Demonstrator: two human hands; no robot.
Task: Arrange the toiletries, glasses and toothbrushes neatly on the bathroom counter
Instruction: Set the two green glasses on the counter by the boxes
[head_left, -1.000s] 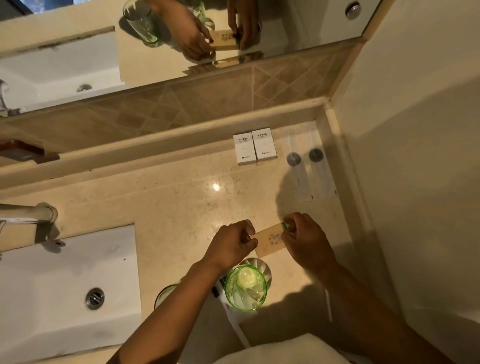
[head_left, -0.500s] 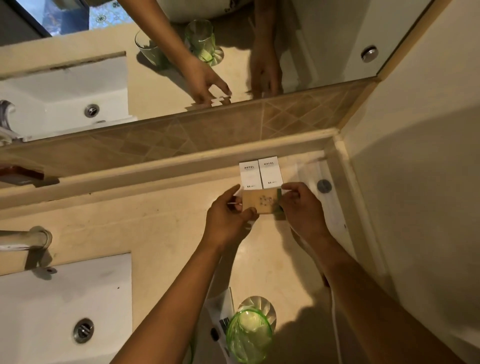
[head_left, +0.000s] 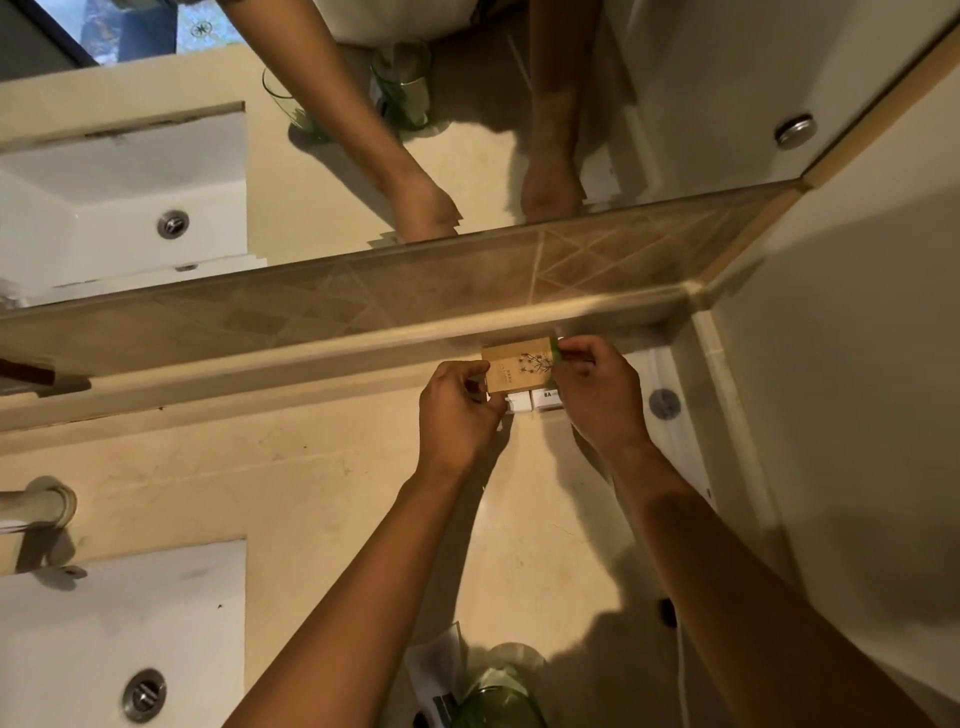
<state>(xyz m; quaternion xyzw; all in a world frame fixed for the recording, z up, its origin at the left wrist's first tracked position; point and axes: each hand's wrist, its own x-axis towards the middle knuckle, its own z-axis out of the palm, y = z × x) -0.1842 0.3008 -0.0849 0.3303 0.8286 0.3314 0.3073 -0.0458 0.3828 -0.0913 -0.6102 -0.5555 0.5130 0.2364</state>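
While 2 hands (head_left: 524, 410) pinch 1 brown packet (head_left: 519, 371), 2 white boxes (head_left: 532, 401) beneath

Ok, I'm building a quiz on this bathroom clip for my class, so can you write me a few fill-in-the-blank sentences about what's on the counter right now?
1. The brown flower-printed box is held by ____ hands, the left hand and the right hand.
2. The brown box hides most of the two ____ boxes at the back of the counter.
3. The glass at the near edge is tinted ____.
4. The sink drain lies to the ____ of the arms.

Missing words: both; white; green; left
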